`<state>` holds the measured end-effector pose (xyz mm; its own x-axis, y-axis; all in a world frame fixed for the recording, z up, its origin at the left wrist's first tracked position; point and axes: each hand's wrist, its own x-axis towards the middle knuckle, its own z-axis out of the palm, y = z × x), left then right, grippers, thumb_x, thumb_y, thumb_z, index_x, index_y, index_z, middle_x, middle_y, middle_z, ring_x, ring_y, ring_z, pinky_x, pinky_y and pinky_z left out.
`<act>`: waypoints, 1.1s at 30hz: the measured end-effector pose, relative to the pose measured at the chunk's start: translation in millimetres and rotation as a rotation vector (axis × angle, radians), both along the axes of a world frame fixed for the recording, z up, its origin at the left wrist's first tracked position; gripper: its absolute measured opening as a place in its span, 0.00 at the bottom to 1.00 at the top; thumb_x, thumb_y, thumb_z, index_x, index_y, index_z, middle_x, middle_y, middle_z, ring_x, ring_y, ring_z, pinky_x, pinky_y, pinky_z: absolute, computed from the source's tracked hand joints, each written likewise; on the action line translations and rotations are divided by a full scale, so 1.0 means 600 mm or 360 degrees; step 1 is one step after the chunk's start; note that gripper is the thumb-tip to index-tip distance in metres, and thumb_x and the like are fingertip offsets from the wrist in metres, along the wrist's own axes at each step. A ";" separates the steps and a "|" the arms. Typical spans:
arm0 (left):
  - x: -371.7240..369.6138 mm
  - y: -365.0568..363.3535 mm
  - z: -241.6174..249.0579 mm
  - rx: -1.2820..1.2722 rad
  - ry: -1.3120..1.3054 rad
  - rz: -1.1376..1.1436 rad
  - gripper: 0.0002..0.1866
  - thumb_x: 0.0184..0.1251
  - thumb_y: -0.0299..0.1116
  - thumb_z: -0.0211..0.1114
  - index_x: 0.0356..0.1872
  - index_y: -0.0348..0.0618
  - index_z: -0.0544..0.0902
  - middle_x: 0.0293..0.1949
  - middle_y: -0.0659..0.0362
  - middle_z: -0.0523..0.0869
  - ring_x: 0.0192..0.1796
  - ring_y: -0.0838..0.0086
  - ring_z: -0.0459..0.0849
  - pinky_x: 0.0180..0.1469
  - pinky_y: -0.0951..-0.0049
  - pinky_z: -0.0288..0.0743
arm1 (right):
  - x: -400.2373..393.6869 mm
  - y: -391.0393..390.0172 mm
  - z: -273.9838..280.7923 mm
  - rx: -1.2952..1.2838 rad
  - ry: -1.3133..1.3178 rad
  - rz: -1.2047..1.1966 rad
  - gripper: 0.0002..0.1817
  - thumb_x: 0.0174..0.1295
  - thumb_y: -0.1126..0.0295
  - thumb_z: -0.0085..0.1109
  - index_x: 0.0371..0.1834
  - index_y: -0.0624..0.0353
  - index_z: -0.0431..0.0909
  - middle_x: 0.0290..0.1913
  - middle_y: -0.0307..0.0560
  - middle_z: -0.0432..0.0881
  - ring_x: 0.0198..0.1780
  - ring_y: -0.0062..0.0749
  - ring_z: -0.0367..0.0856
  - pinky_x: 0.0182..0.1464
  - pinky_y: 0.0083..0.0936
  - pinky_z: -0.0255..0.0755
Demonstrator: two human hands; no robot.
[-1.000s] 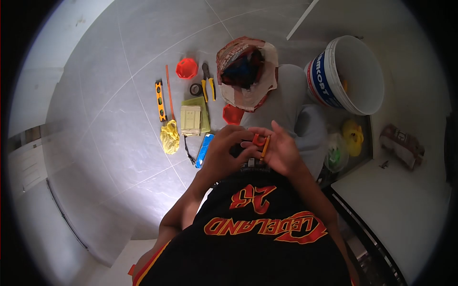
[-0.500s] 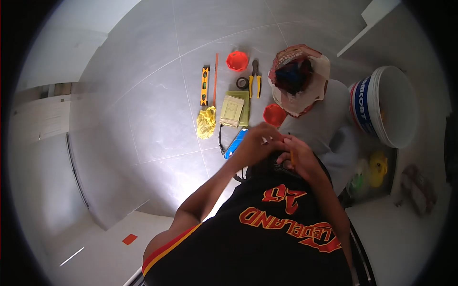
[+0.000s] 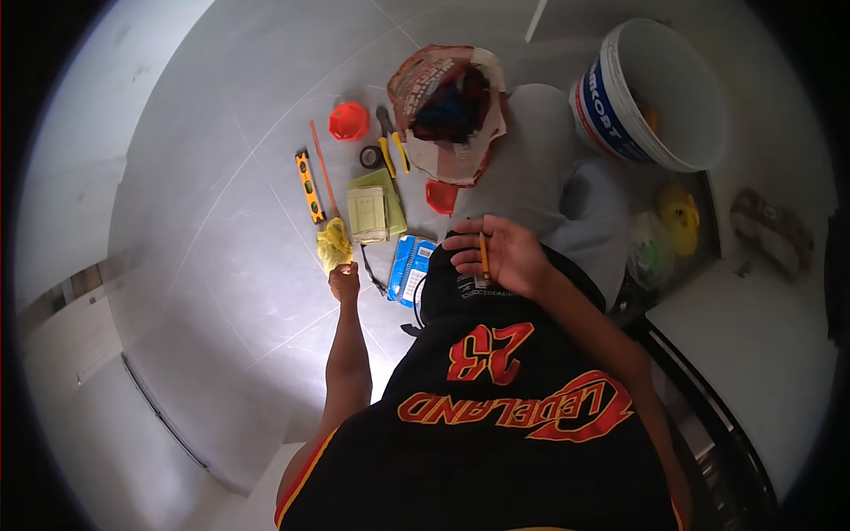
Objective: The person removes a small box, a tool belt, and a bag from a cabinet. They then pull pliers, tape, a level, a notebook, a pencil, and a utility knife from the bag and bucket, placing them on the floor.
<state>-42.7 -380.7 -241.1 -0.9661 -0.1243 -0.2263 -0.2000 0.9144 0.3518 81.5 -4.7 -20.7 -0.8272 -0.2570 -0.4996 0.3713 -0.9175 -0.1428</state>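
My left hand reaches out to the left, its fingers closed on the near end of a crumpled yellow plastic bag lying on the floor. In front of my lap, my right hand is turned partly up, fingers loosely curled, with a thin orange pencil held across them. Beside the bag are a beige switch plate or box on a green square piece, and a blue packet. A spirit level and a thin orange-red strip lie just beyond the bag.
Farther out are two red octagonal boxes, black tape and yellow-handled pliers. An open paper sack stands ahead, a white bucket to its right. A yellow item lies at the right.
My left hand has left my right hand and moved left onto the yellow bag. My right hand has opened somewhat, still with the pencil. The view has shifted, moving the floor items leftward.
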 end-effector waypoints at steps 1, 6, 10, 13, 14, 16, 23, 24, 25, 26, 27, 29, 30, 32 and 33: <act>0.000 0.010 -0.001 0.0003 -0.0007 -0.0014 0.11 0.48 0.42 0.70 0.26 0.45 0.85 0.28 0.53 0.86 0.33 0.59 0.85 0.38 0.62 0.77 | 0.005 0.001 -0.002 0.0003 -0.0007 -0.0014 0.22 0.66 0.57 0.40 0.53 0.64 0.67 0.49 0.58 0.77 0.46 0.41 0.78 0.52 0.35 0.72; -0.007 0.013 -0.040 0.0042 0.0088 -0.0132 0.13 0.48 0.39 0.71 0.32 0.44 0.82 0.36 0.50 0.83 0.39 0.58 0.82 0.42 0.65 0.75 | 0.005 -0.001 -0.007 0.0031 0.0029 -0.0025 0.21 0.65 0.60 0.41 0.54 0.65 0.66 0.51 0.59 0.75 0.47 0.41 0.78 0.52 0.35 0.72; -0.021 0.030 -0.022 0.0385 0.0372 -0.0128 0.14 0.48 0.36 0.71 0.33 0.40 0.82 0.36 0.51 0.82 0.38 0.60 0.81 0.41 0.65 0.75 | 0.009 0.002 0.007 0.0249 0.0061 0.0032 0.22 0.63 0.65 0.45 0.57 0.66 0.64 0.53 0.60 0.74 0.48 0.42 0.78 0.54 0.35 0.71; -0.032 0.097 0.052 0.0790 0.0544 -0.0023 0.08 0.55 0.30 0.66 0.33 0.37 0.81 0.33 0.56 0.84 0.29 0.72 0.81 0.31 0.75 0.75 | 0.009 0.004 0.013 0.0105 0.0139 -0.0012 0.21 0.61 0.70 0.46 0.57 0.66 0.63 0.54 0.60 0.73 0.50 0.42 0.77 0.55 0.35 0.71; -0.034 0.123 0.087 0.0913 0.0360 0.0103 0.05 0.58 0.28 0.64 0.33 0.37 0.81 0.29 0.58 0.84 0.25 0.79 0.79 0.27 0.79 0.73 | 0.009 0.004 0.016 0.0111 0.0184 -0.0047 0.20 0.62 0.72 0.45 0.57 0.66 0.64 0.54 0.60 0.73 0.52 0.43 0.77 0.57 0.36 0.70; -0.031 0.189 0.174 0.1261 0.0264 0.0002 0.05 0.62 0.28 0.62 0.33 0.36 0.81 0.26 0.61 0.82 0.27 0.82 0.78 0.28 0.80 0.72 | 0.008 0.002 0.021 0.0118 0.0219 -0.0073 0.18 0.63 0.73 0.44 0.56 0.66 0.65 0.54 0.60 0.73 0.54 0.43 0.76 0.58 0.37 0.69; 0.020 0.331 0.391 0.1789 -0.0726 -0.0581 0.10 0.63 0.32 0.62 0.34 0.33 0.82 0.26 0.58 0.83 0.29 0.79 0.82 0.34 0.80 0.76 | -0.017 -0.006 0.065 0.0549 0.0398 -0.0261 0.14 0.69 0.70 0.42 0.53 0.66 0.68 0.57 0.58 0.72 0.59 0.41 0.72 0.63 0.35 0.65; 0.029 0.341 0.400 0.1790 -0.0728 -0.0590 0.10 0.63 0.32 0.62 0.34 0.33 0.82 0.26 0.58 0.83 0.29 0.79 0.82 0.34 0.80 0.76 | -0.019 -0.006 0.069 0.0639 0.0464 -0.0294 0.14 0.70 0.71 0.41 0.54 0.67 0.67 0.57 0.57 0.72 0.58 0.37 0.73 0.63 0.33 0.65; 0.038 0.349 0.407 0.1797 -0.0712 -0.0787 0.11 0.62 0.33 0.64 0.35 0.33 0.82 0.26 0.58 0.84 0.30 0.79 0.82 0.35 0.80 0.75 | -0.020 -0.006 0.070 0.0644 0.0466 -0.0299 0.14 0.70 0.71 0.41 0.54 0.67 0.67 0.57 0.57 0.72 0.58 0.37 0.73 0.63 0.33 0.65; 0.044 0.356 0.414 0.1799 -0.0692 -0.0982 0.12 0.60 0.34 0.65 0.35 0.33 0.82 0.27 0.58 0.84 0.31 0.80 0.81 0.36 0.79 0.75 | -0.021 -0.008 0.072 0.0614 0.0490 -0.0312 0.14 0.70 0.71 0.41 0.54 0.67 0.67 0.58 0.56 0.71 0.59 0.36 0.72 0.62 0.31 0.66; 0.048 0.363 0.423 0.1799 -0.0690 -0.0984 0.12 0.60 0.34 0.65 0.35 0.33 0.82 0.27 0.58 0.84 0.31 0.80 0.81 0.36 0.79 0.75 | -0.022 -0.009 0.073 0.0580 0.0514 -0.0323 0.14 0.70 0.72 0.41 0.54 0.67 0.67 0.59 0.56 0.71 0.59 0.34 0.72 0.61 0.29 0.67; 0.054 0.370 0.444 0.1708 -0.0726 -0.1153 0.12 0.57 0.33 0.68 0.37 0.35 0.83 0.28 0.60 0.84 0.32 0.81 0.80 0.36 0.79 0.73 | -0.021 -0.010 0.073 0.0558 0.0505 -0.0285 0.14 0.69 0.73 0.42 0.55 0.67 0.67 0.60 0.55 0.70 0.60 0.33 0.71 0.60 0.27 0.67; 0.056 0.373 0.458 0.1571 -0.0780 -0.1100 0.11 0.55 0.32 0.69 0.36 0.36 0.83 0.28 0.61 0.84 0.32 0.83 0.79 0.35 0.79 0.72 | -0.023 -0.011 0.072 0.0537 0.0497 -0.0248 0.15 0.68 0.74 0.44 0.56 0.66 0.67 0.61 0.53 0.70 0.60 0.32 0.70 0.59 0.25 0.67; 0.056 0.368 0.455 0.1493 -0.0662 -0.1071 0.10 0.55 0.32 0.69 0.35 0.37 0.84 0.27 0.60 0.85 0.29 0.82 0.78 0.33 0.79 0.72 | -0.025 -0.012 0.077 0.0677 0.0457 -0.0160 0.16 0.66 0.75 0.46 0.57 0.66 0.66 0.61 0.52 0.70 0.61 0.32 0.70 0.59 0.25 0.67; 0.055 0.365 0.450 0.1420 -0.0560 -0.1045 0.09 0.55 0.32 0.68 0.33 0.37 0.84 0.27 0.59 0.85 0.27 0.81 0.78 0.32 0.78 0.71 | -0.024 -0.013 0.079 0.0822 0.0403 -0.0078 0.18 0.65 0.75 0.48 0.58 0.65 0.65 0.61 0.51 0.70 0.61 0.32 0.69 0.60 0.25 0.66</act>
<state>-10.0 -161.5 28.8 -0.6520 0.7159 -0.2497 0.0059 0.3341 0.9425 66.9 -12.6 26.9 -0.9422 0.0095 -0.3349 0.2257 -0.7206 -0.6556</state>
